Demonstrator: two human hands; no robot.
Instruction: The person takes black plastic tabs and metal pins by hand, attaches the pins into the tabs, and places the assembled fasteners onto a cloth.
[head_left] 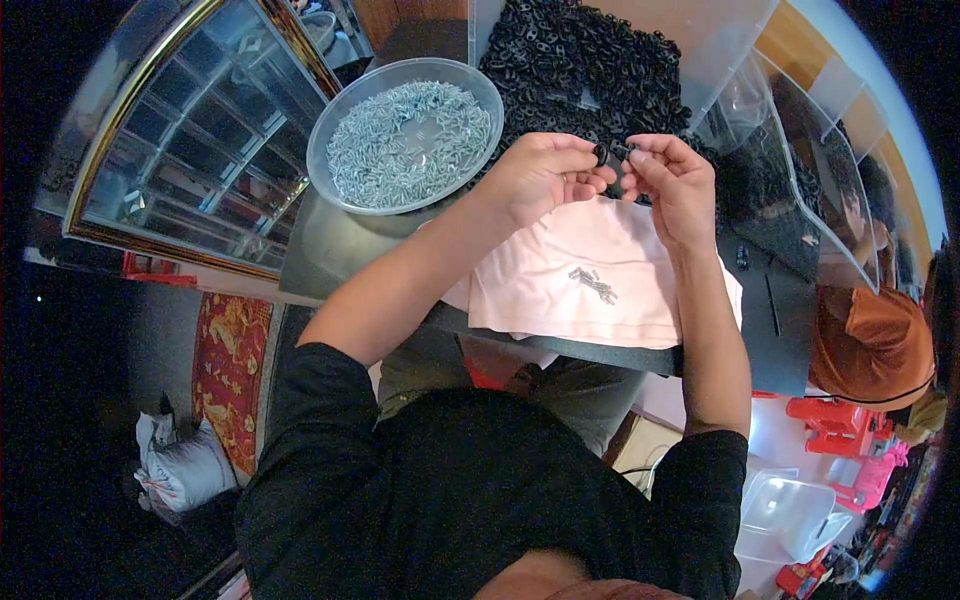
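Observation:
My left hand pinches a small black plastic piece between thumb and fingers. Close beside it, the fingertips of my right hand are pressed together against the piece's right side. A small greyish bit shows at those fingertips, too small to name. Both hands are above the far edge of a pale pink cloth, on which a little pile of screws lies. To the left, a clear round bowl holds many silvery screws. Beyond my hands is a heap of black plastic links.
A clear plastic bin surrounds the black heap, with another clear container at right. A thin dark rod lies on the dark table. A gold-framed glass panel stands left; brown cloth hangs right.

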